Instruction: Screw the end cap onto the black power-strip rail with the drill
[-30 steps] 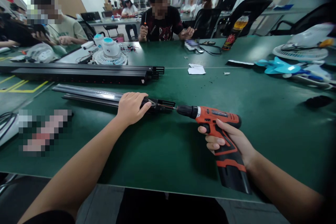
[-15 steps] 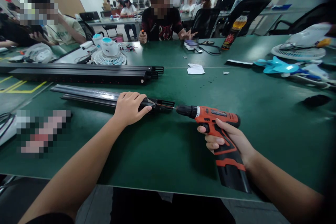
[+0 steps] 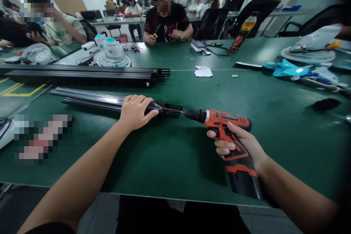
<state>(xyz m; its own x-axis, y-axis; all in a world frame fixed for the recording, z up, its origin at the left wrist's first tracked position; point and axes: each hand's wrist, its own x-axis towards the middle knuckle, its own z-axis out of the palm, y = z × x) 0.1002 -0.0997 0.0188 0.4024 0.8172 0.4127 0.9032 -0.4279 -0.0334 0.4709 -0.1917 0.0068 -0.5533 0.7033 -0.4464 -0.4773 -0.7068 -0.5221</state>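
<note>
My left hand is wrapped over the right end of a long black metal profile, which lies on the green table. Its thumb points toward a slotted black end piece that juts out from the profile. A red and black cordless drill is in my right hand, with the index finger at the trigger. The drill points left, and its thin bit reaches the end piece. Whether the bit sits in a screw is too small to tell.
Behind lie more long black profiles. White fan parts stand at the back left, blue fan blades at the right. A bottle, a paper scrap and a pixelated object are on the table. A person sits opposite.
Both my hands, the profile and the drill stay nearly in place. The view has shifted slightly. The person opposite has drawn both hands closer together.
</note>
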